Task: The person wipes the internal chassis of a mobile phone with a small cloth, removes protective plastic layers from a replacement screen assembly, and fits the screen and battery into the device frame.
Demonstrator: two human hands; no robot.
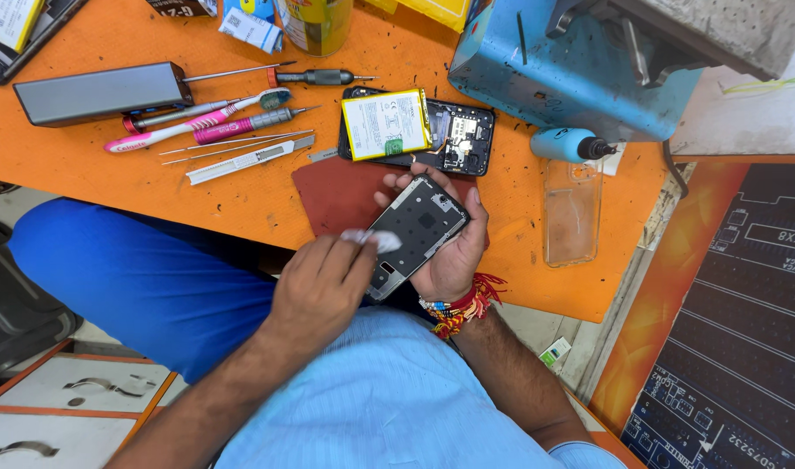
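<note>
The right hand point(454, 252) cradles a phone frame point(415, 233) face-up, steadying it while the left hand point(323, 291), at eight o'clock, pinches a white wipe point(371, 238) against it.

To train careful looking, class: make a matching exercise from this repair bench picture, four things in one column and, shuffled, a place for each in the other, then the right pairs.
Things
1. phone frame
2. white wipe
3. battery
4. clear phone case

Places
A. lying on the opened phone on the orange mat
B. pinched in the left hand
C. held in the right hand
D. flat on the mat, below the blue bottle

Pairs: 1-C, 2-B, 3-A, 4-D
</note>
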